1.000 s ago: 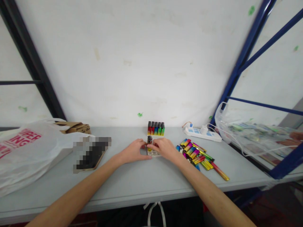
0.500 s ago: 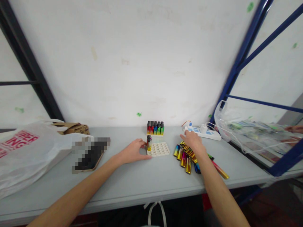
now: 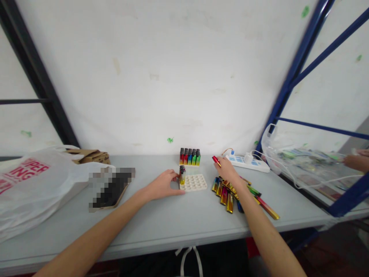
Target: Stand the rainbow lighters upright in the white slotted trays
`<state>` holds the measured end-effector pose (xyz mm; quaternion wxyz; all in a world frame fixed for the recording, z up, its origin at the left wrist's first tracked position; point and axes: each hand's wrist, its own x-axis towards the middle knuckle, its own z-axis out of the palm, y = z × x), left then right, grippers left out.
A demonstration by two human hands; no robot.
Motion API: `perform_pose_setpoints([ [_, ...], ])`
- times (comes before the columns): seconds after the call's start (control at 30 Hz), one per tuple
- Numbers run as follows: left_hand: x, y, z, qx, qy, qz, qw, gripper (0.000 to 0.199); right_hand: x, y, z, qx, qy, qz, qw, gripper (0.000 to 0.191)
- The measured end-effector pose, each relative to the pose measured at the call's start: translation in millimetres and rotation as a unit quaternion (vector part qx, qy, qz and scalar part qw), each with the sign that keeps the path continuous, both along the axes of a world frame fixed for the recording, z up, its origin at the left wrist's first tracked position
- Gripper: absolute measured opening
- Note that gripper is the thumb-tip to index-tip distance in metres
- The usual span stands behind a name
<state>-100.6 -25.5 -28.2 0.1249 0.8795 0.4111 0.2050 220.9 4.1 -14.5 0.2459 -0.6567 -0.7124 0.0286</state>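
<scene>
My left hand (image 3: 163,185) curves around the left end of a white tray with holes (image 3: 197,183), thumb at its front corner and fingers by the back. A few lighters (image 3: 182,176) with clear bodies and dark tops stand upright in the tray's left column, beside my fingertips. My right hand (image 3: 227,169) pinches a shiny red-and-gold lighter sleeve (image 3: 216,161), raised above a loose pile of metallic sleeves (image 3: 223,195) in gold, blue, pink and green. My wrist and forearm hide part of that pile.
Behind the tray stands a block of coloured lighters (image 3: 190,157). A power strip (image 3: 249,162) with cables lies at the back right. On the left are a phone (image 3: 113,190), a white plastic bag (image 3: 37,188) and cardboard (image 3: 89,156). Another person's hand (image 3: 357,161) shows far right.
My right hand has lifted from the pile and turned slightly left, with a red-and-gold lighter sleeve now showing in its fingers. My left hand stays at the tray.
</scene>
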Motion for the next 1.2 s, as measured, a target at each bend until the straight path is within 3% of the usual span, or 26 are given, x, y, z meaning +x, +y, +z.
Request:
perform_pose_setpoints([
  [0.1, 1, 0, 1.4, 0.004, 0.000, 0.000, 1.000, 0.061, -11, 4, -2.6, 0.001, 0.179, 0.099, 0.979, 0.014],
  [0.2, 2, -1, 2.8, 0.004, 0.005, 0.001, 1.000, 0.061, -27, 3, -4.9, -0.022, 0.356, 0.169, 0.919, 0.023],
  [0.3, 3, -2, 4.1, 0.006, 0.007, 0.000, 1.000, 0.058, -42, -2, -4.3, -0.054, 0.410, 0.208, 0.886, 0.037],
  [0.47, 2, -2, 3.8, 0.004, 0.000, -0.001, 1.000, 0.058, -58, -13, 0.2, 0.007, 0.335, 0.173, 0.926, 0.053],
  [0.63, 1, -2, 2.5, 0.005, -0.007, -0.005, 1.000, 0.057, -65, -18, 1.4, 0.057, 0.268, 0.093, 0.957, 0.049],
  [0.83, 1, -3, 2.3, -0.001, -0.007, 0.001, 1.000, 0.055, -71, -22, 0.1, 0.095, 0.253, 0.087, 0.959, 0.038],
  [1.0, 1, -3, 2.4, 0.004, -0.013, -0.004, 1.000, 0.053, -74, -23, -3.1, 0.083, 0.241, 0.095, 0.962, 0.036],
  [1.2, 2, -3, 2.5, 0.004, -0.011, -0.004, 1.000, 0.055, -73, -25, -2.9, 0.106, 0.223, 0.123, 0.961, 0.045],
])
